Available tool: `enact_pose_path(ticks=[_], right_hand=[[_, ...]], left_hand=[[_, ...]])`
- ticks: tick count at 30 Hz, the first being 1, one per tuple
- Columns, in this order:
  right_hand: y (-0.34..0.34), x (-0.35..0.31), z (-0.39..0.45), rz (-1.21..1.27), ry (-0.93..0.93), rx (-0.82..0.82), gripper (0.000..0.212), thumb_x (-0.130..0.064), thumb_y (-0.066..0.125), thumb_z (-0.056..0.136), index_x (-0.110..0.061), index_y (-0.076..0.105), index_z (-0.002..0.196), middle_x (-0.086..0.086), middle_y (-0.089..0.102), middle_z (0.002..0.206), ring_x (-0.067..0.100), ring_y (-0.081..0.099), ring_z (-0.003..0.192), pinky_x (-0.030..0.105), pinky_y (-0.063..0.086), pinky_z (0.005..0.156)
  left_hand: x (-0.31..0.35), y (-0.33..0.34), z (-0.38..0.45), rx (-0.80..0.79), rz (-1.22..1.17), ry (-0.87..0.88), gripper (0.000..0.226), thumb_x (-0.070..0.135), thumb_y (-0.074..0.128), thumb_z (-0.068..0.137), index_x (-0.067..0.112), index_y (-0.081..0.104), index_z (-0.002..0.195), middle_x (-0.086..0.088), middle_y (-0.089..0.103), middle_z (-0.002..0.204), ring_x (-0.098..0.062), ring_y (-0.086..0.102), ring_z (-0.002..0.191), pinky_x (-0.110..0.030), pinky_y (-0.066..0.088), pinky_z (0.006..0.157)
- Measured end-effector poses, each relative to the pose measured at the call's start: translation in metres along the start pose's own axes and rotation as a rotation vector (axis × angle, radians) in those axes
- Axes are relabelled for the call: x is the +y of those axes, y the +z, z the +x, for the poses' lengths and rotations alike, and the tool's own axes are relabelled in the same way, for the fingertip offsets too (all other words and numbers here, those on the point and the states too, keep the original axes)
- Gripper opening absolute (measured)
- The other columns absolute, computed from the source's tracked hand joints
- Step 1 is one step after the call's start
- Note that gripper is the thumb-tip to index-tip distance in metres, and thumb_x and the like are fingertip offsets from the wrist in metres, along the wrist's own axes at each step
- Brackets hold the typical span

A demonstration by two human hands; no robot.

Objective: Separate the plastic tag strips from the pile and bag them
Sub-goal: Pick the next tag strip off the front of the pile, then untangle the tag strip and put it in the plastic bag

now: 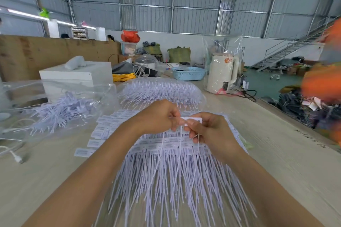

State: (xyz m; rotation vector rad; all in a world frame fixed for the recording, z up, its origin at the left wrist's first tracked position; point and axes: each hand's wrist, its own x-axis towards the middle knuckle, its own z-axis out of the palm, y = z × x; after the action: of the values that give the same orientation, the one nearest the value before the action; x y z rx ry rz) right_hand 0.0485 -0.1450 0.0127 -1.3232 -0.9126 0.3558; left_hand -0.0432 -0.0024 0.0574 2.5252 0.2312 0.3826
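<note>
My left hand (158, 116) and right hand (206, 131) meet above the middle of the wooden table (276, 153), and both pinch the white label end of 1 plastic tag strip (191, 120), fingers curled round it. Its thin tail hangs down toward me between my hands. Below it lies the pile of tag strips (166, 175), label ends far, tails fanned toward the near edge. The labels carry small print, too blurred for me to read.

To the far left, a clear plastic bag (60, 105) holds loose strips. Just beyond my hands sits a second bag of strips (160, 90), bundled in a neat mound. Farther back stand a white box (77, 75), a yellow cable coil (123, 77), a blue basket (188, 73) and a cream electric kettle (222, 73) wrapped in clear film, with a small orange logo I cannot make out. Dark handwriting (313, 139) marks the table's right side, illegible from here.
</note>
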Motion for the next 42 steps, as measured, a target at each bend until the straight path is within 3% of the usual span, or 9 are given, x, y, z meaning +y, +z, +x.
enact_pose_path(ticks=[5,10,15,20,25,31,34,37,42], right_hand=[[-0.004,-0.002,0.009,-0.164,-0.021,-0.045,0.013,-0.008,0.069,0.082,0.004,0.065,0.085,-0.004,0.058,0.048,0.006,0.053,0.042,0.018,0.043,0.041],[0.001,0.008,0.013,-0.213,-0.111,0.003,0.016,0.001,0.064,0.084,-0.01,0.063,0.072,-0.006,0.059,0.048,0.007,0.054,0.043,0.019,0.046,0.042],[0.001,0.016,0.012,-0.229,-0.157,-0.023,0.02,0.004,0.062,0.084,-0.011,0.063,0.071,-0.004,0.058,0.054,0.009,0.054,0.047,0.02,0.046,0.041],[-0.006,0.026,0.011,-0.432,-0.232,0.094,0.021,0.01,0.058,0.083,-0.004,0.061,0.068,0.003,0.05,0.063,0.012,0.05,0.052,0.028,0.047,0.04],[-0.031,0.024,0.01,-0.105,-0.078,0.242,0.017,-0.001,0.06,0.088,-0.008,0.06,0.071,0.006,0.051,0.052,0.009,0.049,0.041,0.02,0.045,0.04],[-0.026,0.015,0.012,0.094,0.059,0.213,0.006,-0.013,0.059,0.091,-0.014,0.061,0.085,-0.001,0.059,0.062,0.009,0.044,0.042,0.019,0.038,0.037],[-0.025,0.007,0.014,0.264,0.109,0.116,0.01,-0.015,0.053,0.094,-0.016,0.058,0.086,0.001,0.052,0.063,0.007,0.034,0.043,0.016,0.029,0.034],[-0.019,-0.001,0.014,0.369,0.146,0.0,0.013,-0.015,0.046,0.098,-0.011,0.053,0.087,0.001,0.046,0.066,0.005,0.029,0.045,0.013,0.026,0.034],[-0.006,0.004,0.009,0.057,0.096,-0.056,0.022,-0.017,0.049,0.097,0.001,0.058,0.104,-0.002,0.035,0.059,0.006,0.03,0.049,0.015,0.029,0.042]], left_hand=[[-0.003,0.008,0.001,0.021,-0.161,-0.095,0.02,0.023,0.063,0.089,0.008,0.07,0.077,0.008,0.061,0.054,-0.012,0.049,0.055,-0.026,0.04,0.06],[-0.004,0.013,0.004,0.006,-0.261,-0.2,0.038,0.02,0.061,0.091,0.009,0.058,0.055,0.006,0.048,0.04,-0.01,0.044,0.045,-0.023,0.035,0.058],[-0.007,0.013,0.003,-0.073,-0.384,-0.274,0.058,0.014,0.06,0.09,0.016,0.057,0.032,0.008,0.041,0.032,-0.002,0.035,0.028,-0.016,0.029,0.04],[-0.003,0.009,-0.001,-0.31,-0.585,-0.263,0.039,0.017,0.052,0.092,0.01,0.067,0.057,0.008,0.031,0.039,-0.005,0.023,0.033,-0.017,0.015,0.039],[-0.001,0.007,-0.001,-0.177,-0.537,-0.182,0.039,0.017,0.052,0.094,0.012,0.071,0.06,0.006,0.036,0.039,-0.007,0.03,0.036,-0.026,0.02,0.051],[0.001,0.009,0.0,-0.014,-0.39,-0.155,0.053,0.027,0.058,0.091,0.023,0.065,0.039,0.001,0.058,0.047,-0.009,0.048,0.046,-0.026,0.033,0.056],[0.004,0.01,-0.001,0.023,-0.367,-0.132,0.042,0.036,0.063,0.087,0.027,0.068,0.046,0.004,0.062,0.054,-0.012,0.05,0.049,-0.018,0.04,0.053],[0.007,0.011,-0.001,0.02,-0.387,-0.117,0.029,0.032,0.063,0.088,0.012,0.073,0.071,0.002,0.05,0.05,-0.008,0.039,0.043,-0.017,0.035,0.047],[0.008,0.01,-0.002,-0.053,-0.316,-0.062,0.035,0.007,0.051,0.095,0.012,0.055,0.061,0.007,0.038,0.048,-0.005,0.035,0.043,-0.019,0.031,0.048]])
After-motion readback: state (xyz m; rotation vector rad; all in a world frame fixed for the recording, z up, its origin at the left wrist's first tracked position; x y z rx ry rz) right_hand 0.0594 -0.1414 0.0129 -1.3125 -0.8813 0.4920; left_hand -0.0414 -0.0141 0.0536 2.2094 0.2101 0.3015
